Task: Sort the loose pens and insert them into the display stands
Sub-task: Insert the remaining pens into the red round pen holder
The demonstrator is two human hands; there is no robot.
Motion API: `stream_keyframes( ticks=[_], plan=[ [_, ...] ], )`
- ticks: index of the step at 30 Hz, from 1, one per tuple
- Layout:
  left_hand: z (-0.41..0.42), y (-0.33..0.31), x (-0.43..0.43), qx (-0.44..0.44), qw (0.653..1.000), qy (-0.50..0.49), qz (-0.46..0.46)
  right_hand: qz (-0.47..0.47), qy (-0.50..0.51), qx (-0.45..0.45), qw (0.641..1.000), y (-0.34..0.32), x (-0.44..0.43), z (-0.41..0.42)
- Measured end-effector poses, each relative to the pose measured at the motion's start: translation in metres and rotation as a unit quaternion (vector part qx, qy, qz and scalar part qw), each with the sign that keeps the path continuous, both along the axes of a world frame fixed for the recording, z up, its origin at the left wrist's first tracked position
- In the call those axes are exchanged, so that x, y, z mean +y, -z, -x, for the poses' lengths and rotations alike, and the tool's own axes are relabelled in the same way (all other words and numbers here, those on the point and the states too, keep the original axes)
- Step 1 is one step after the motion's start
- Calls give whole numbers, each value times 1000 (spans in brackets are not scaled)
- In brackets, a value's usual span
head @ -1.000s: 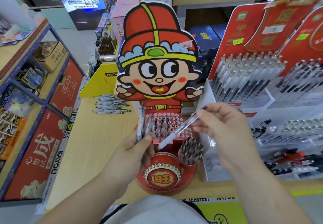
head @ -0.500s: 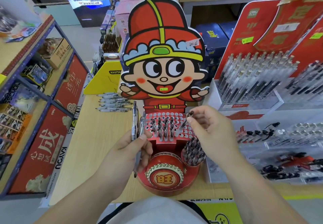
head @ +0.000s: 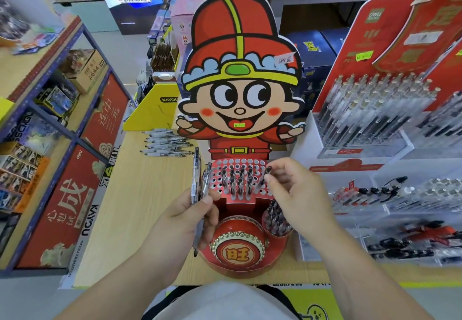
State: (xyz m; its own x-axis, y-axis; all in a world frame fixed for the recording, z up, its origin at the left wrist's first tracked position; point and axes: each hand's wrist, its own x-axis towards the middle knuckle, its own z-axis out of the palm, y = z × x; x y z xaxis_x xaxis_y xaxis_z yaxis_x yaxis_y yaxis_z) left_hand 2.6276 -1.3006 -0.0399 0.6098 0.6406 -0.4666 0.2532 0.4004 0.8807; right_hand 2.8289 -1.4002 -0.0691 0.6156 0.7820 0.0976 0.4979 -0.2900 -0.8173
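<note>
A red cartoon display stand (head: 238, 90) stands on the wooden table, with a perforated red pen rack (head: 238, 167) at its base. Several pens stand in the rack's holes. My right hand (head: 296, 194) pinches the top of one pen (head: 265, 177) that sits in a hole at the rack's right side. My left hand (head: 185, 217) grips two clear pens (head: 195, 177) upright just left of the rack. More loose pens (head: 166, 143) lie in a row on the table behind.
A red drum-shaped front piece (head: 237, 244) and a round cup of pens (head: 276, 219) sit below the rack. White and red pen displays (head: 375, 109) fill the right side. A yellow box (head: 152, 112) stands behind the loose pens. Shelving (head: 57, 129) runs along the left.
My right hand swung its pen from a slant in the air to upright and lowered it into a hole of the rack. My left hand kept its pens and barely moved.
</note>
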Motion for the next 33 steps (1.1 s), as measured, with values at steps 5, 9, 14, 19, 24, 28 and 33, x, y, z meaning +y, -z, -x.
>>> stream_keyframes(
  ticks=[5,9,14,19,24,28,33],
  plan=[
    [3,1,0,-1,1000,-9,5,8,-23,-33,999,-4,3,-4],
    [6,3,-1,-3,1000,-12,7,20,-48,-56,997,-2,2,-3],
    [6,0,-2,-18,999,-17,24,39,-62,-79,994,-3,2,-4],
    [4,-2,-2,-30,999,-15,32,49,-50,-72,995,-2,0,-4],
    [4,-2,-3,-33,999,-17,39,43,-36,-60,997,-1,5,-1],
    [4,-1,-3,-36,998,-15,40,49,-44,-66,996,0,8,0],
    [5,-2,-4,-30,999,-14,43,85,-49,-52,994,1,8,3]
  ],
)
